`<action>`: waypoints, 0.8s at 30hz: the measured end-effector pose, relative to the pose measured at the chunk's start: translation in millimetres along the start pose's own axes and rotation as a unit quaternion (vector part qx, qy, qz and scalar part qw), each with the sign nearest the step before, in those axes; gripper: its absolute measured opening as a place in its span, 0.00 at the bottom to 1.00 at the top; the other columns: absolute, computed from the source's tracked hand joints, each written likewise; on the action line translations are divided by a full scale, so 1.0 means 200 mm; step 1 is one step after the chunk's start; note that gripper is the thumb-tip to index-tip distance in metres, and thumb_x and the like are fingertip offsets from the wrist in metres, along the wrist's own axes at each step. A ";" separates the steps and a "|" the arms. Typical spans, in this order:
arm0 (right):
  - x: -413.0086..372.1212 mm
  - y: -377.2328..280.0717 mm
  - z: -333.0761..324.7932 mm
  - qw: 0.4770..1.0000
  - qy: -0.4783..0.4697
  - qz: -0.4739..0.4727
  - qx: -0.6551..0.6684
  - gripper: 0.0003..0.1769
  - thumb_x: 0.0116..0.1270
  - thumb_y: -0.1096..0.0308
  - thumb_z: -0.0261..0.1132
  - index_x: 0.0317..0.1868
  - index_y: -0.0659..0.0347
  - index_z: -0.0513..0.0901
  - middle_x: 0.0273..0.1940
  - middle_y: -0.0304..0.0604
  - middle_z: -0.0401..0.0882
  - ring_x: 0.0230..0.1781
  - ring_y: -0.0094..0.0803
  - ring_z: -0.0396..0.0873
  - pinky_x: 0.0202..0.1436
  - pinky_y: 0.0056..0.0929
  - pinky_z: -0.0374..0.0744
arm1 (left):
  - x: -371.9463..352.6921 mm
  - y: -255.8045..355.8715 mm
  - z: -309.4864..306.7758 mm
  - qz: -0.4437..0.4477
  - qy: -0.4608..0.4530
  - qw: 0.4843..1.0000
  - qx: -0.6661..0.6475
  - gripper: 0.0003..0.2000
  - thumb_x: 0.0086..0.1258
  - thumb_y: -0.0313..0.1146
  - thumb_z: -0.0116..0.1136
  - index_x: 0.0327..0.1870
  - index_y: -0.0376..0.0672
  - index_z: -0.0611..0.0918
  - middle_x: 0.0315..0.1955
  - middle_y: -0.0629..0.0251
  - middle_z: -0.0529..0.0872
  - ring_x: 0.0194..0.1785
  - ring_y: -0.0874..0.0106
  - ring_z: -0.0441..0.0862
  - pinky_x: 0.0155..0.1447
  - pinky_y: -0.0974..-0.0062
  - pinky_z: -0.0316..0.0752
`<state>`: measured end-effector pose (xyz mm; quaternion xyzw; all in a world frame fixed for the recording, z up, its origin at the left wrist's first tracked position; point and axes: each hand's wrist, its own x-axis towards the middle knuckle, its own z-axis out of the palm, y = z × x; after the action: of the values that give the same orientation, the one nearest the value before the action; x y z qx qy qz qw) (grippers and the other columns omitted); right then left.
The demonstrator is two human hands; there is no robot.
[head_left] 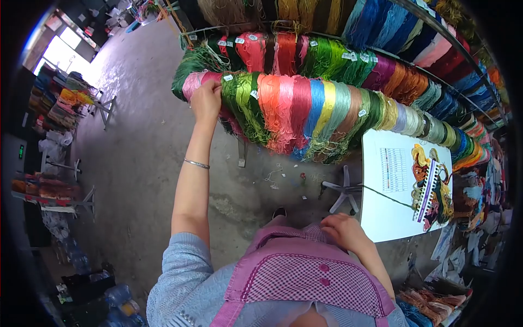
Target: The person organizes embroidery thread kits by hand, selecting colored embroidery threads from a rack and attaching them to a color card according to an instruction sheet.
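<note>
Pink apron (294, 272) sits closest. Right hand (344, 229) rests on it, fingers curled; can't tell if they hold anything. Left hand (206, 101) reaches up, fingers pinching pink yarn (192, 82) at the left end of the row (327, 109). It hangs down, under the fingers.

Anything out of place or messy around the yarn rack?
Only small things: loose thread scraps lie on the grey concrete floor under the rack of coloured yarn hanks, and the green hank beside the left hand, which grips the pink hank, hangs in tangled, straggling strands. Nothing looks damaged.
</note>
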<state>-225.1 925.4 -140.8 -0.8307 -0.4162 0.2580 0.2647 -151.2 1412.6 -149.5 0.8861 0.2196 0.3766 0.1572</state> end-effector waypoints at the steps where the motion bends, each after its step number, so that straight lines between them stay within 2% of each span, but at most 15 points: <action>1: -0.01 0.01 0.00 1.000 0.004 0.016 -0.010 0.09 0.64 0.66 0.65 0.41 0.61 0.82 0.38 0.47 0.84 0.43 0.46 0.81 0.49 0.41 0.79 | 0.00 -0.01 0.01 0.000 0.007 1.000 0.030 0.08 0.60 0.33 0.66 0.37 0.43 0.82 0.23 0.56 0.83 0.30 0.53 0.83 0.36 0.58 0.75; 3: -0.03 0.02 -0.01 1.000 0.016 0.023 -0.009 0.10 0.63 0.67 0.65 0.43 0.61 0.83 0.40 0.47 0.84 0.44 0.46 0.81 0.49 0.40 0.79 | -0.01 -0.02 0.01 0.002 0.013 0.998 0.057 0.08 0.60 0.34 0.67 0.36 0.43 0.82 0.25 0.56 0.84 0.29 0.53 0.82 0.37 0.58 0.75; 5: -0.03 0.02 -0.02 0.999 0.031 0.030 -0.008 0.11 0.63 0.69 0.65 0.45 0.61 0.83 0.41 0.48 0.84 0.45 0.46 0.81 0.49 0.39 0.79 | -0.03 -0.07 0.00 0.037 0.068 0.996 -0.032 0.07 0.61 0.33 0.65 0.34 0.42 0.81 0.26 0.57 0.83 0.27 0.54 0.79 0.36 0.61 0.76; 6: -0.02 0.01 -0.03 0.999 0.047 0.027 0.008 0.09 0.64 0.68 0.65 0.43 0.61 0.83 0.40 0.48 0.84 0.45 0.46 0.81 0.49 0.40 0.79 | -0.05 -0.05 -0.05 0.022 0.040 0.991 -0.123 0.06 0.66 0.33 0.63 0.33 0.41 0.80 0.27 0.61 0.84 0.24 0.64 0.78 0.33 0.69 0.76; 7: 0.00 0.01 -0.04 0.997 0.062 0.024 0.024 0.09 0.64 0.66 0.64 0.41 0.61 0.83 0.39 0.48 0.84 0.44 0.47 0.81 0.48 0.41 0.79 | -0.11 -0.01 -0.10 -0.090 -0.056 0.959 -0.263 0.06 0.68 0.32 0.61 0.33 0.41 0.81 0.27 0.64 0.84 0.24 0.70 0.78 0.31 0.73 0.75; 8: 0.02 0.00 -0.05 0.997 0.067 0.026 0.022 0.09 0.64 0.66 0.64 0.41 0.61 0.83 0.39 0.48 0.84 0.44 0.47 0.81 0.48 0.41 0.79 | -0.17 0.10 -0.20 -0.197 -0.150 0.886 -0.392 0.06 0.70 0.32 0.59 0.33 0.40 0.81 0.26 0.67 0.84 0.25 0.76 0.78 0.30 0.78 0.74; 10: 0.11 -0.03 -0.05 0.986 0.115 0.022 0.117 0.10 0.69 0.66 0.62 0.45 0.61 0.83 0.40 0.49 0.84 0.45 0.46 0.81 0.49 0.37 0.79 | -0.43 0.37 -0.31 -0.186 -0.224 0.846 -0.446 0.06 0.73 0.31 0.57 0.37 0.40 0.82 0.27 0.69 0.85 0.27 0.81 0.79 0.30 0.83 0.74; 12: 0.24 -0.06 -0.01 0.959 0.173 0.023 0.225 0.12 0.74 0.66 0.58 0.48 0.64 0.83 0.43 0.46 0.84 0.45 0.39 0.81 0.51 0.34 0.78 | -0.73 0.64 -0.34 -0.192 -0.325 0.821 -0.428 0.08 0.74 0.26 0.52 0.45 0.38 0.84 0.28 0.67 0.85 0.30 0.80 0.81 0.32 0.81 0.77; 14: 0.37 -0.09 0.00 0.939 0.165 0.013 0.302 0.12 0.75 0.67 0.56 0.47 0.66 0.83 0.45 0.45 0.84 0.47 0.35 0.81 0.52 0.32 0.78 | -0.97 0.83 -0.32 -0.071 -0.336 0.823 -0.453 0.09 0.72 0.22 0.51 0.47 0.34 0.83 0.33 0.61 0.85 0.32 0.76 0.82 0.34 0.78 0.80; 16: 0.38 -0.09 -0.03 0.913 0.155 0.004 0.378 0.13 0.76 0.68 0.55 0.45 0.67 0.83 0.48 0.44 0.84 0.48 0.31 0.81 0.54 0.30 0.77 | -1.04 0.98 -0.32 -0.063 -0.383 0.805 -0.448 0.10 0.71 0.22 0.51 0.48 0.35 0.83 0.34 0.60 0.85 0.31 0.74 0.83 0.36 0.78 0.80; 18: 0.34 -0.08 -0.11 0.877 0.155 0.015 0.455 0.13 0.75 0.68 0.55 0.46 0.69 0.82 0.50 0.47 0.83 0.49 0.32 0.80 0.54 0.30 0.78 | -1.06 1.06 -0.30 -0.122 -0.411 0.770 -0.473 0.08 0.70 0.21 0.53 0.45 0.34 0.83 0.34 0.61 0.84 0.31 0.74 0.83 0.35 0.78 0.80; 20: 0.22 -0.02 -0.11 0.778 0.192 0.031 0.597 0.10 0.73 0.67 0.57 0.40 0.67 0.79 0.43 0.48 0.83 0.43 0.32 0.81 0.49 0.28 0.78 | -1.05 1.14 -0.27 -0.131 -0.406 0.756 -0.496 0.06 0.68 0.22 0.56 0.43 0.36 0.84 0.34 0.61 0.84 0.33 0.70 0.84 0.37 0.75 0.79; 22: 0.05 -0.01 -0.20 0.679 0.289 0.041 0.674 0.08 0.70 0.69 0.58 0.32 0.61 0.72 0.28 0.40 0.75 0.30 0.28 0.75 0.39 0.26 0.75 | -1.04 1.22 -0.22 0.070 -0.400 0.799 -0.443 0.05 0.70 0.26 0.56 0.41 0.37 0.84 0.31 0.60 0.84 0.35 0.66 0.84 0.40 0.72 0.78; 23: -0.09 0.16 -0.24 0.700 0.275 -0.076 0.655 0.07 0.72 0.67 0.60 0.38 0.62 0.75 0.32 0.39 0.78 0.28 0.26 0.74 0.38 0.26 0.76 | -1.06 1.24 -0.17 0.070 -0.405 0.796 -0.444 0.05 0.70 0.26 0.56 0.41 0.37 0.84 0.31 0.60 0.84 0.35 0.66 0.84 0.40 0.72 0.78; 24: -0.25 0.31 -0.31 0.739 0.348 -0.038 0.575 0.07 0.72 0.67 0.59 0.37 0.62 0.76 0.31 0.36 0.77 0.27 0.22 0.69 0.35 0.23 0.71 | -1.09 1.26 -0.10 0.098 -0.415 0.789 -0.442 0.05 0.70 0.27 0.57 0.41 0.38 0.84 0.31 0.59 0.84 0.36 0.63 0.83 0.41 0.71 0.77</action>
<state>-176.0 837.1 -125.8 -0.5358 -0.0993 0.1309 0.8282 -233.1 1089.3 -155.3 0.8078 -0.1447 0.0418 0.5699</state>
